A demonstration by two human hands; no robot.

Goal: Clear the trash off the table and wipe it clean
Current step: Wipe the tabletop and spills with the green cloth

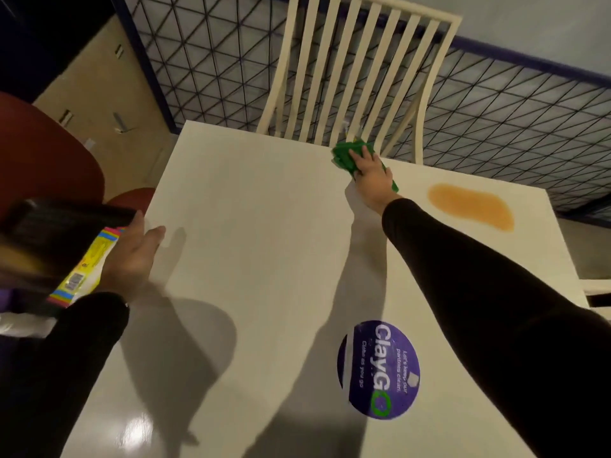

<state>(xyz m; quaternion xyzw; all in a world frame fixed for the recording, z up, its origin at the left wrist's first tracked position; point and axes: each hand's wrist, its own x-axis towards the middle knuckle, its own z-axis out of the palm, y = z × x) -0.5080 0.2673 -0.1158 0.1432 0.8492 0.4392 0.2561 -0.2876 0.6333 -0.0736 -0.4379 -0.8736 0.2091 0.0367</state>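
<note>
My right hand [370,173] reaches to the far edge of the white table [264,259] and presses flat on a crumpled green cloth [344,157]. An orange spill [472,206] lies on the tabletop to the right of that hand, apart from the cloth. At the table's left edge, my left hand [132,259] rests with its fingers straight and the fingertips on the tabletop. Beside it, off the table, is a black container [59,233] with a colourful striped wrapper [86,269] showing at its mouth. Whether the thumb touches the container is unclear.
A cream slatted chair [357,77] stands against the far table edge, right behind the cloth. A round purple sticker [378,368] is stuck on the near tabletop. A red chair [43,153] sits to the left, and a black wire mesh fence [496,120] runs behind.
</note>
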